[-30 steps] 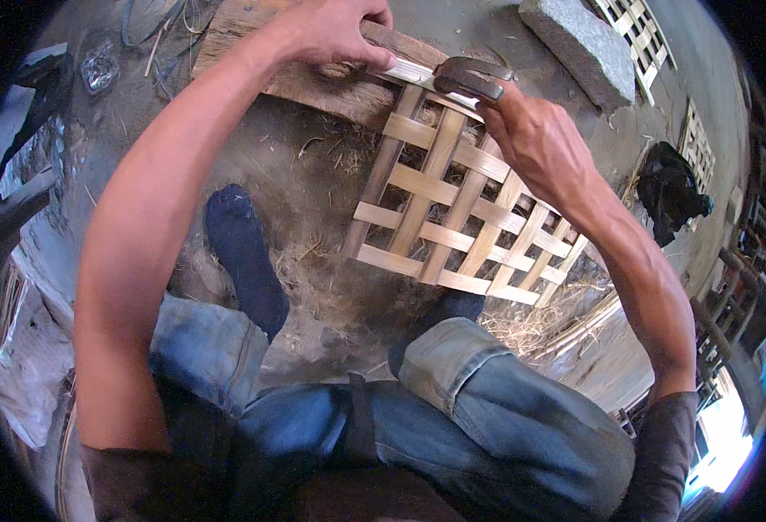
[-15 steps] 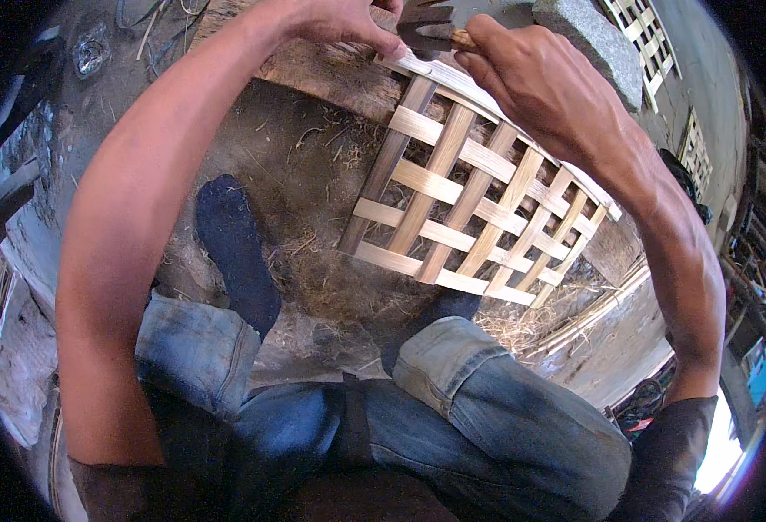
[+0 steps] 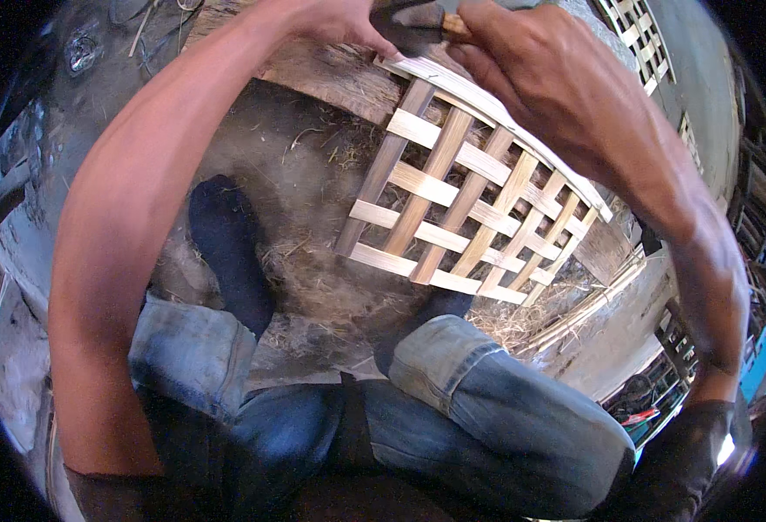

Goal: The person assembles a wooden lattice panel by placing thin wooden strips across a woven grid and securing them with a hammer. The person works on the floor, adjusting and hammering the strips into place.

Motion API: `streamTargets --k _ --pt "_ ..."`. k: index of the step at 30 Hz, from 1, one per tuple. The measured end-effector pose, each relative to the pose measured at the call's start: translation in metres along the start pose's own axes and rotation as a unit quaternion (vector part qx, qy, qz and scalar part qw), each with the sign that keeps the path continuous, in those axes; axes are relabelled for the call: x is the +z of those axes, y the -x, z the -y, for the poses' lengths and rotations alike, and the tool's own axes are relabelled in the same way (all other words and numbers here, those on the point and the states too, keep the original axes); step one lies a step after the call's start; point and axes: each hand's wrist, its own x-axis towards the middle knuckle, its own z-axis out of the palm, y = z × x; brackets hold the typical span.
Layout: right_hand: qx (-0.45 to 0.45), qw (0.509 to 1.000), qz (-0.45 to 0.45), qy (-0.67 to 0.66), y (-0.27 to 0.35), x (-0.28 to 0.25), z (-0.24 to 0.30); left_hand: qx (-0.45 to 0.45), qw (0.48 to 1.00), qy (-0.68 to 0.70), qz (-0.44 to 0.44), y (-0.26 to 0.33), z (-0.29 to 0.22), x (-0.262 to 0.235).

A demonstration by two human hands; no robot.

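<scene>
A woven panel [image 3: 431, 187] of flat light and brown bamboo strips hangs slanted in front of me, its upper edge bound by a pale rim strip [image 3: 487, 100]. At the rim's left end, the thumb of my left hand [image 3: 348, 24] presses on the strip; its other fingers are mostly out of frame or hidden by a dark blade. My right hand [image 3: 513, 56] is closed round the wooden handle of a tool with a broad dark metal blade [image 3: 407, 26]. This blade lies close to my left thumb, and its far part is cut off by the frame.
A rough wooden board [image 3: 331, 96] lies behind the panel. A grey stone block [image 3: 605, 30] and another woven panel [image 3: 639, 35] are at the far right. Fibre scraps and long thin sticks [image 3: 592, 300] lie on the ground at right, near my feet in dark socks [image 3: 226, 252].
The dark blade and my right hand have shifted slightly left and up, closer to my left thumb. The panel has moved very little.
</scene>
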Motion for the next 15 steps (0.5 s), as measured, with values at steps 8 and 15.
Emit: streamTargets --k 8,15 --pt "0.056 0.988 -0.102 -0.099 0.018 0.015 -0.004 0.010 1.000 0.007 -0.008 0.011 -0.001 -0.004" --pt "0.115 0.985 -0.081 -0.098 0.041 0.067 -0.017 -0.003 1.000 0.010 0.004 0.015 -0.011 -0.010"
